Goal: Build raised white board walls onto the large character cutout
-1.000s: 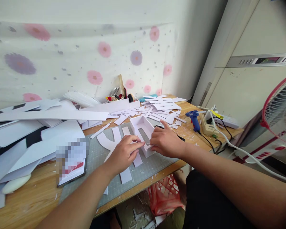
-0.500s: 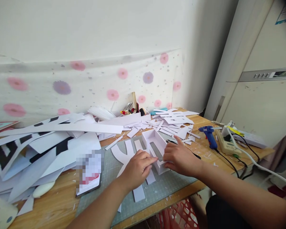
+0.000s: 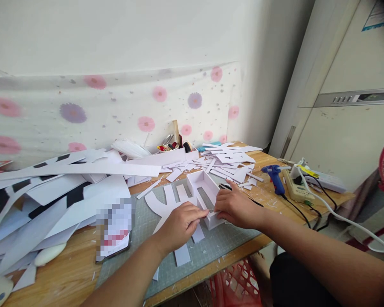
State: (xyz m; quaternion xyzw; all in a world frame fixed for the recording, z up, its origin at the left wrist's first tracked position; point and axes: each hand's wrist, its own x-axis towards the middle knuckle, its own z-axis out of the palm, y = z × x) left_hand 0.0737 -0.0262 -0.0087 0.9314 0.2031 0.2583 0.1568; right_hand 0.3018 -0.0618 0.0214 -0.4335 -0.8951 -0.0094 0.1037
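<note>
A white foam-board character with a raised box-like wall on its right part lies on the grey-green cutting mat. My left hand rests over the character, its fingers together and their tips at the wall's near left corner. My right hand grips the near right side of the wall, thumb low and index finger raised. A dark pen-like tool lies partly behind my right hand. The fingertips of both hands nearly meet at the box's near end.
Large white sheets with black marks are heaped at left, beside a phone. White scraps and a tool box stand behind. A blue glue gun, power strip and cables are at right. A red stool is below.
The whole view has shifted slightly, so the table things appear further left and a red-rimmed fan shows more at right. Both hands keep nearly the same hold on the box wall.
</note>
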